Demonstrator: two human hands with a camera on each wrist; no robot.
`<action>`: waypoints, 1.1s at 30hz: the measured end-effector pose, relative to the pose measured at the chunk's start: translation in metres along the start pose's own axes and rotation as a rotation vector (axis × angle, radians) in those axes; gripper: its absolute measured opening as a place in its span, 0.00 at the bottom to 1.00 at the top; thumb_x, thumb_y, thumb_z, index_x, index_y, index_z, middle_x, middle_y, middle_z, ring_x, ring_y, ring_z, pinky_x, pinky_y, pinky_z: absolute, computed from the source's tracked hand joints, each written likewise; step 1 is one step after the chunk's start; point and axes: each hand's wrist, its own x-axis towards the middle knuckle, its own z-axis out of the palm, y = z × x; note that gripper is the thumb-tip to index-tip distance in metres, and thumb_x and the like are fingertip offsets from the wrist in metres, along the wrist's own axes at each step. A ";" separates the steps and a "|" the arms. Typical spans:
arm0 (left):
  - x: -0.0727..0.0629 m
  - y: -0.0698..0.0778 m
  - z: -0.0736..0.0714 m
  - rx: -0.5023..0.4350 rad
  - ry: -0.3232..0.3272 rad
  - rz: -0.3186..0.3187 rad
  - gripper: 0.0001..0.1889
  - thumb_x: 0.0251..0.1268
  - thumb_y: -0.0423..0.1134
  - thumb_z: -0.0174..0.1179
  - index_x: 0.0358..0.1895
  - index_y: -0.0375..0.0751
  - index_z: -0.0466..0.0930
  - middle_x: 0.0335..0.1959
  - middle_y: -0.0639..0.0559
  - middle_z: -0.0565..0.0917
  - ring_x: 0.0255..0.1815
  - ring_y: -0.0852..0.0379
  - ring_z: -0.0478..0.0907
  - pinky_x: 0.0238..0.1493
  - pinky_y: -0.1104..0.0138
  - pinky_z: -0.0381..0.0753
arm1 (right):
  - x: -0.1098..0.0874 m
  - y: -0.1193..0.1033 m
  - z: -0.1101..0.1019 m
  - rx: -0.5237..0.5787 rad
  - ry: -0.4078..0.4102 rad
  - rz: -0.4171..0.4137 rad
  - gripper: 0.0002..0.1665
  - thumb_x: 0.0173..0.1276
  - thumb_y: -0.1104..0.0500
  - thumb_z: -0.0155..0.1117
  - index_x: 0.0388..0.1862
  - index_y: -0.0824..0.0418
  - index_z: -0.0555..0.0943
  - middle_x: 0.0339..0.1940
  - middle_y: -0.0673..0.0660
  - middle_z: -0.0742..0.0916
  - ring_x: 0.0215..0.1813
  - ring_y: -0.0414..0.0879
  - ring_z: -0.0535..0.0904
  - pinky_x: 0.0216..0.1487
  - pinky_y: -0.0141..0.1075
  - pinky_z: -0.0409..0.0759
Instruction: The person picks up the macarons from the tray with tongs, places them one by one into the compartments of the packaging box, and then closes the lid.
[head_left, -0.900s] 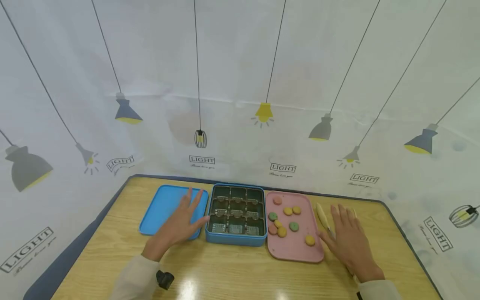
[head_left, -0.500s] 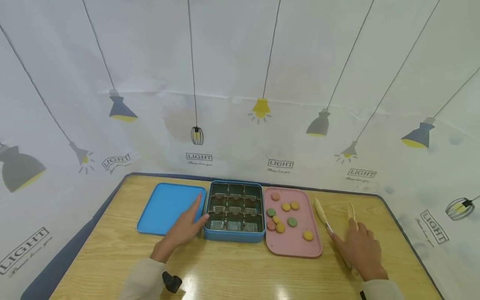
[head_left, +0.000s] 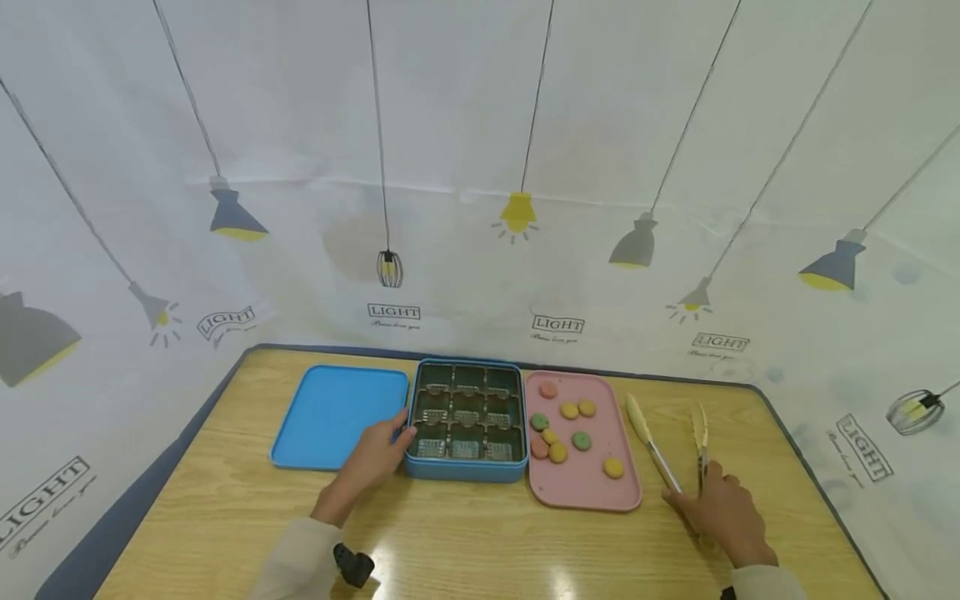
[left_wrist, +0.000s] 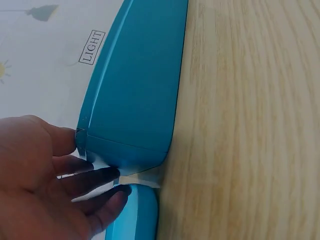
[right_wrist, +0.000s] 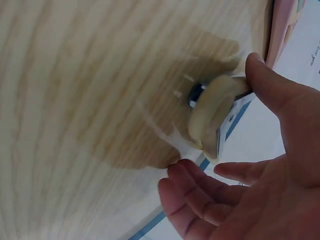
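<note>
My left hand is at the front left corner of a blue box with a clear divided insert. In the left wrist view, the thumb touches the box's corner and the loosely bent fingers lie along its side, near the blue lid. My right hand lies over metal tongs with cream tips, spread apart on the table. The right wrist view has its thumb against one arm of the tongs, fingers curled around the other side.
Right of the box lies a pink tray with several pink, yellow and green macaron-like rounds. The flat blue lid lies left of the box. Behind the wooden table hangs a lamp-patterned sheet.
My left hand has moved from above the lid to the box's left edge. My right hand has come down and back onto the tongs, its fingers closing around them.
</note>
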 end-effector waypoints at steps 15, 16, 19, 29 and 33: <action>-0.001 0.008 0.000 -0.067 0.008 -0.095 0.28 0.78 0.41 0.51 0.74 0.29 0.61 0.61 0.32 0.77 0.37 0.43 0.84 0.35 0.57 0.82 | 0.007 0.004 0.007 0.193 0.088 0.030 0.50 0.70 0.44 0.59 0.65 0.88 0.56 0.53 0.84 0.66 0.46 0.75 0.74 0.44 0.63 0.76; -0.002 0.008 -0.001 -0.087 0.002 -0.111 0.29 0.78 0.41 0.51 0.74 0.30 0.61 0.57 0.33 0.79 0.31 0.47 0.83 0.31 0.60 0.80 | 0.007 0.004 0.007 0.191 0.102 0.019 0.50 0.70 0.44 0.60 0.66 0.87 0.57 0.55 0.84 0.66 0.49 0.76 0.73 0.46 0.64 0.75; -0.003 0.007 -0.003 -0.122 -0.007 -0.127 0.28 0.77 0.41 0.52 0.74 0.30 0.62 0.50 0.36 0.82 0.27 0.54 0.83 0.26 0.64 0.77 | 0.007 0.000 0.007 0.174 0.147 -0.022 0.46 0.68 0.47 0.63 0.65 0.84 0.62 0.55 0.83 0.69 0.51 0.77 0.74 0.49 0.65 0.74; -0.001 0.008 -0.005 -0.127 -0.009 -0.126 0.28 0.77 0.40 0.53 0.73 0.29 0.63 0.58 0.32 0.79 0.27 0.54 0.84 0.28 0.64 0.80 | 0.001 -0.020 0.001 0.093 0.264 -0.218 0.37 0.64 0.52 0.69 0.62 0.78 0.73 0.50 0.79 0.78 0.46 0.69 0.79 0.43 0.62 0.76; 0.000 0.006 -0.005 -0.137 -0.006 -0.118 0.28 0.76 0.39 0.54 0.72 0.29 0.64 0.59 0.32 0.80 0.26 0.53 0.84 0.29 0.63 0.82 | -0.001 -0.027 -0.002 0.072 0.266 -0.297 0.36 0.63 0.53 0.71 0.62 0.76 0.75 0.47 0.76 0.82 0.44 0.68 0.81 0.40 0.60 0.78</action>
